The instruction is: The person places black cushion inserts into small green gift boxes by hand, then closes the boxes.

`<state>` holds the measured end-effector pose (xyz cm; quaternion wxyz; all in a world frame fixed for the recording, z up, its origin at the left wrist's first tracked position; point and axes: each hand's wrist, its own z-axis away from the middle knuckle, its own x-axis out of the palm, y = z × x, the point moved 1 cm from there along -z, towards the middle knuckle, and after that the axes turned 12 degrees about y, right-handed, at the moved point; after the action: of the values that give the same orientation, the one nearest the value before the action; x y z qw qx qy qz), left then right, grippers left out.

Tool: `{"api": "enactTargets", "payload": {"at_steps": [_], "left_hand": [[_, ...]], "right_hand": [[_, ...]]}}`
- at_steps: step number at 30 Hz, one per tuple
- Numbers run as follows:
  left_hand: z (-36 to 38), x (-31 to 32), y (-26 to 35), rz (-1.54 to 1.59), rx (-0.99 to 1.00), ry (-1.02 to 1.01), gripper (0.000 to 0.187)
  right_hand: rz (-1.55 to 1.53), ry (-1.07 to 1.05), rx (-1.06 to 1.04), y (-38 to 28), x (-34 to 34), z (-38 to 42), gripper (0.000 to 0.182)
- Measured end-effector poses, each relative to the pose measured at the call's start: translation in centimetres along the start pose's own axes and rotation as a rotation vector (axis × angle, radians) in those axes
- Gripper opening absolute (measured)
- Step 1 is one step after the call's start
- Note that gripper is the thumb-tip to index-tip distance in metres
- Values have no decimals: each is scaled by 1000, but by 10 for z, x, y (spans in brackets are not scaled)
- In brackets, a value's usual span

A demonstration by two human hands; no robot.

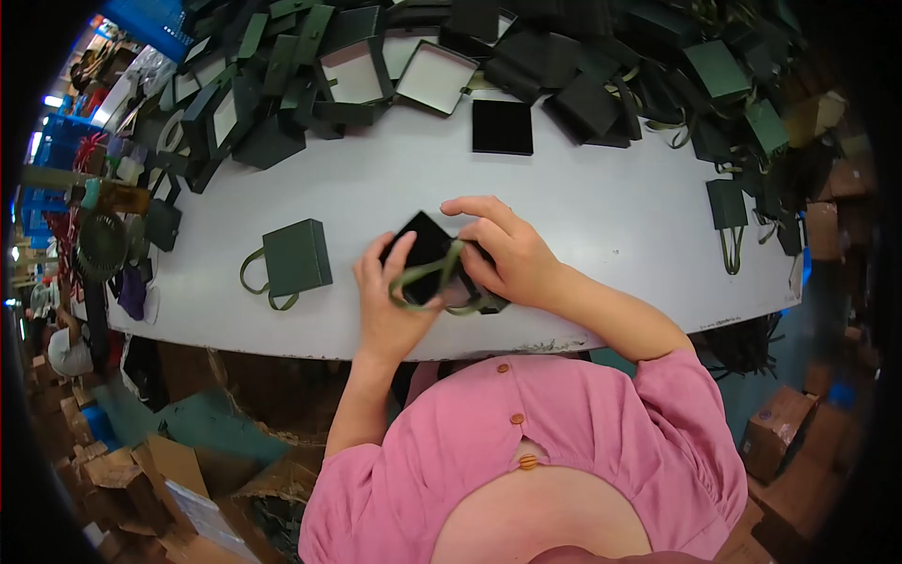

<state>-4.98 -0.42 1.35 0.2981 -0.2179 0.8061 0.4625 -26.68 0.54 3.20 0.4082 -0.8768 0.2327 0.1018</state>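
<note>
Pink top (pixel 564 414), dark box (pixel 425 240) between the hands (pixel 515 258), both clamped on it, green ribbon (pixel 452 257) across it

Held box (pixel 427 235) — matt inside, cloth-like ribbon (pixel 455 255); green box (pixel 295 258) — matt, paper-like; tabletop (pixel 601 207) smooth, faintly glossy.

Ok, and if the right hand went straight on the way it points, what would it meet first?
Most likely the dark box in the left hand, right by the right hand's fingers, though this single view leaves depth unclear.
</note>
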Motion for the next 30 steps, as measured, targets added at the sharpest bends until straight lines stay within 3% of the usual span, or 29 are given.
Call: {"api": "enactTargets", "payload": {"at_steps": [1, 3, 4, 9, 15, 20, 26, 30], "left_hand": [[-1, -11, -8, -45, 21, 27, 85], [-2, -33, -21, -238, -169, 100, 89], [-3, -46, -27, -276, -191, 143, 88], [-4, -89, -26, -402, -250, 363, 88], [-12, -35, -25, -130, 45, 185, 93], [-19, -8, -11, 48, 47, 116, 90], [-27, -21, 1, 49, 148, 66, 91], [-27, -23, 9, 124, 104, 41, 90]], "right_hand": [[-6, -17, -23, 2, 3, -1, 19], [-14, -49, -69, 10, 2, -3, 20], [-102, -92, 47, 14, 0, 5, 19], [78, -329, -123, 11, -30, 20, 19], [140, -262, -75, 14, -24, 40, 32], [31, -224, -133, 23, -33, 43, 41], [-86, -284, -161, 15, -62, 22, 43], [-79, -279, -177, 10, -70, 15, 44]]}}
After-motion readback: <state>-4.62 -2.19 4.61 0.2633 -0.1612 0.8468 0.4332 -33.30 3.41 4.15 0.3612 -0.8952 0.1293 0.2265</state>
